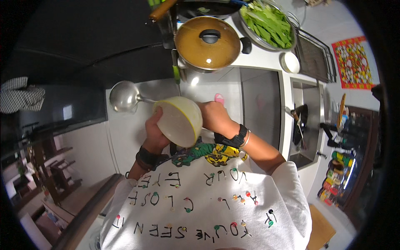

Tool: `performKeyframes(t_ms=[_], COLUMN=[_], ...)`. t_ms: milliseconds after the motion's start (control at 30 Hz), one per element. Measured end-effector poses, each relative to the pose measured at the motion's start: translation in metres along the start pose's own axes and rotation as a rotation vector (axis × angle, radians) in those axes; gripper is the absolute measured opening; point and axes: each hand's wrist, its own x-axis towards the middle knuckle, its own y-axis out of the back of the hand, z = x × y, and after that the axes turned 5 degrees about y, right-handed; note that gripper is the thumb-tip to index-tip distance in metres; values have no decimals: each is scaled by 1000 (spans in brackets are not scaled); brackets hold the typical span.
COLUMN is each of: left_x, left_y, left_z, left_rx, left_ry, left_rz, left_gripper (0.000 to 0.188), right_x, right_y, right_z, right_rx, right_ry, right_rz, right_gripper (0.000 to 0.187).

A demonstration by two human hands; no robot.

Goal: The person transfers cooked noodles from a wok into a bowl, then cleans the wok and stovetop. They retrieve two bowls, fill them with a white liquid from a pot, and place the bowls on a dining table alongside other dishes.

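My left hand [155,134] grips a pale bowl [179,123] with a yellow rim, its thumb over the near-left edge. The bowl is tilted, and its whitish inside faces me. To its left is the round metal head of a ladle [124,96]. The ladle's handle runs rightward behind the bowl, in line with my right hand [214,118]. That hand is closed at the bowl's right side, and the bowl hides its fingertips. Beyond my hands, a pot with a brown-tinted lid [207,43] and black knob stands on the counter.
Leafy greens fill a metal basin [287,46] at the far right. A small white bowl [290,62] sits nearer, beside a dish rack [312,54]. On the right, a sink [298,154] holds a dark pan [301,121]. A wooden handle [163,10] sticks out at the far left.
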Motion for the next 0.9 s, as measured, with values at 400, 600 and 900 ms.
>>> performKeyframes(t_ms=[400,600,900], left_x=[-13,-21,-1], left_y=[38,33,24], left_z=[21,31,15], left_rx=[521,12,1024], left_ry=[-306,-295,-584], left_rz=[388,568,401], left_gripper=[50,52,47], right_x=[85,116,34], right_y=[92,99,91], right_z=[103,135,216], right_rx=[20,186,252], right_ry=[88,117,-310], right_rz=[585,804,904], right_gripper=[26,32,24])
